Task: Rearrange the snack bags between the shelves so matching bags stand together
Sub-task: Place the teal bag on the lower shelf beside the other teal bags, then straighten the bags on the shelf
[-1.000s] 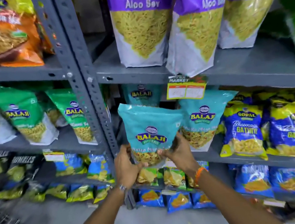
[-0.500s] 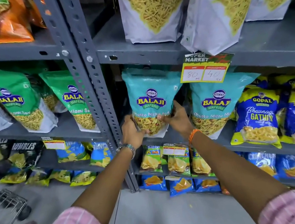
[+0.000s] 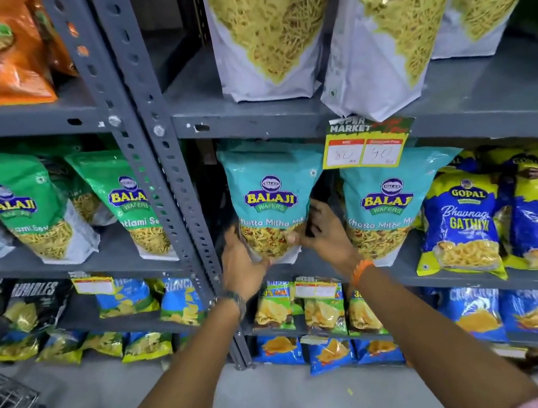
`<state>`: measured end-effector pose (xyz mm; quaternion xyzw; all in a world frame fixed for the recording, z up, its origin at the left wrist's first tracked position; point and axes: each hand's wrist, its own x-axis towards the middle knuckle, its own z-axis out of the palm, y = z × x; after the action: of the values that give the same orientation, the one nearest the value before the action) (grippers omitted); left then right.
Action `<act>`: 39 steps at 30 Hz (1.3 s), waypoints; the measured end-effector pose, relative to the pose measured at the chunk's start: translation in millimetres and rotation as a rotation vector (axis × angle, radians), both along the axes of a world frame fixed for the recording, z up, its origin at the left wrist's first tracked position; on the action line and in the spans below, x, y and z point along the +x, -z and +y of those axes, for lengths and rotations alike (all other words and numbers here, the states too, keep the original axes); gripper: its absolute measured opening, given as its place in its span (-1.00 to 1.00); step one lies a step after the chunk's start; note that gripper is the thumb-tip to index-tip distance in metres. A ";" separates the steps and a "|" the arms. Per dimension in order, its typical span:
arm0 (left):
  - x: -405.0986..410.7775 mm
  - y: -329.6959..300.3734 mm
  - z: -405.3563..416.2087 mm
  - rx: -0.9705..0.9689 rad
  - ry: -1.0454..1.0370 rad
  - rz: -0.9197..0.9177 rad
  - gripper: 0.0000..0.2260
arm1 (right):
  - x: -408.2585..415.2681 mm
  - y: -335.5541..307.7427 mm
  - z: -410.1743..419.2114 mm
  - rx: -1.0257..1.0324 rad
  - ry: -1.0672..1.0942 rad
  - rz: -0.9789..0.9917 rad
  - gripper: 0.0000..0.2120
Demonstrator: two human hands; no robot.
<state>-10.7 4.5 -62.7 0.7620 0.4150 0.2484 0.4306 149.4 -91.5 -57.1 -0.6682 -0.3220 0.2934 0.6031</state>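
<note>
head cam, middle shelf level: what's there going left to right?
Green Balaji bags → grey shelf upright → left hand → held teal Balaji bag → right hand → second teal Balaji bag → blue-yellow Gopal Gathiya bags.

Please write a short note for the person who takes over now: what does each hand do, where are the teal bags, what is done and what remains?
Left hand: grips the lower left edge of the teal Balaji bag.
Right hand: grips its lower right edge.
The bag stands upright at the left end of the middle shelf, beside a matching teal bag; blue Gopal Gathiya bags come next to the right.
Done: the bag is with its match.
Left: let go, check it stands, then sort other bags.
</note>
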 end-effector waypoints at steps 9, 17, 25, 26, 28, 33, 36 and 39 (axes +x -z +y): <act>-23.9 -41.0 -93.1 0.078 -0.185 -0.444 -0.38 | -54.4 -59.3 -111.7 0.412 0.620 -0.138 -0.54; 35.6 -213.9 -98.9 0.443 -0.006 -0.553 -0.31 | 33.8 -251.2 -129.4 0.551 0.335 -0.377 -0.67; 95.1 -251.6 -104.4 0.526 -0.086 -0.488 -0.36 | 117.6 -293.2 -80.9 0.391 -0.155 -0.133 -0.58; 97.3 -250.6 -104.1 0.525 -0.112 -0.480 -0.35 | 119.2 -291.6 -77.8 0.375 -0.207 -0.089 -0.56; 102.3 -249.4 -102.6 0.531 -0.141 -0.473 -0.35 | 123.9 -288.7 -76.1 0.359 -0.232 -0.070 -0.60; 117.7 -255.3 -103.6 0.508 -0.067 -0.410 -0.38 | 131.4 -291.9 -98.1 0.399 -0.078 -0.156 -0.53; 136.8 -264.1 -105.2 0.442 0.043 -0.442 -0.49 | 145.9 -292.9 -124.1 0.433 0.043 -0.205 -0.46; 161.7 -274.4 -107.4 0.383 0.127 -0.464 -0.54 | 163.0 -294.7 -146.6 0.452 0.145 -0.220 -0.55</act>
<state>151.1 -102.8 211.7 0.7766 0.2027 0.4621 0.3771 312.3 -238.2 237.5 -0.5657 -0.3944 0.0959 0.7178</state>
